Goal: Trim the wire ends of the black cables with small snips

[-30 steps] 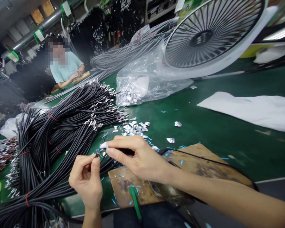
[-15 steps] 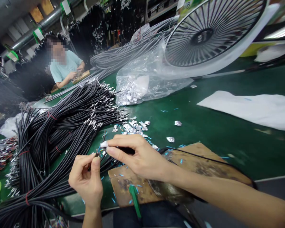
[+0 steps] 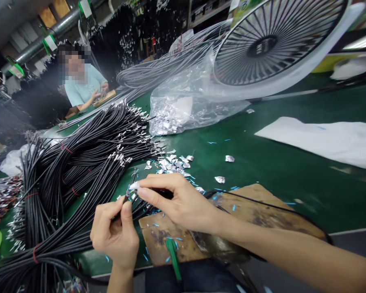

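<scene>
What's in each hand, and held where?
Left hand: a black cable, pinched near its bared end. Right hand: a dark object, mostly hidden; its gripped part can't be told.

Bare left hand [image 3: 116, 234] is pinching, thumb pointing up against curled fingers; bare left wrist [image 3: 123, 270] is coming in from below. Bare right hand [image 3: 178, 203] is pinching too, back turned up, thumb just under white-capped index fingertip [image 3: 134, 186], near left thumb. Bare right forearm [image 3: 277, 244] is slanting in from lower right.

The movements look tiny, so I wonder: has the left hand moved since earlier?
Yes, slightly: the left hand has shifted rightward, closer to the wooden board.
</scene>
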`<move>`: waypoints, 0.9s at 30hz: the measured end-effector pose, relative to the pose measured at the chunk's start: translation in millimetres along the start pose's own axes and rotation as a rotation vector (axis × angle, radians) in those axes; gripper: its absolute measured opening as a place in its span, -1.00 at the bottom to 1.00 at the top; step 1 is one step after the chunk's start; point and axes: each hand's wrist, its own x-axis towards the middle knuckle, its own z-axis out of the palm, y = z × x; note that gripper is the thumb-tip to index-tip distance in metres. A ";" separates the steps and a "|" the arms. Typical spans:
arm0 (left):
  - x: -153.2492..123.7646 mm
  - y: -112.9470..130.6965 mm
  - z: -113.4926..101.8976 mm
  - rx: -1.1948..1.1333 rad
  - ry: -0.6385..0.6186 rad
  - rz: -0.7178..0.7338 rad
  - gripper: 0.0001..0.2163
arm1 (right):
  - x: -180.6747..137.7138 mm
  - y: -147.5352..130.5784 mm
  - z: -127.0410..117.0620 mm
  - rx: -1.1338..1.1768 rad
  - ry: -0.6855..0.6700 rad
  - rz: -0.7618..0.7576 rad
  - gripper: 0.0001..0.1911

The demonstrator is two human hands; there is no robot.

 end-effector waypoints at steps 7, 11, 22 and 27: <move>-5.3 3.2 1.8 0.319 -0.044 -0.027 -0.82 | 0.0 -1.2 1.0 -0.018 0.053 -0.008 -0.76; -8.6 -1.2 1.3 0.320 0.006 0.021 -0.85 | -1.5 -2.0 2.5 -0.093 0.121 -0.079 -0.73; 20.8 1.0 -10.4 0.091 -0.277 0.026 -0.72 | -4.4 2.9 -0.3 -0.191 0.126 -0.170 -0.76; 21.3 -15.4 -13.0 -0.267 -0.499 -0.318 -0.58 | -2.2 0.9 -2.0 -0.145 0.038 -0.188 -0.75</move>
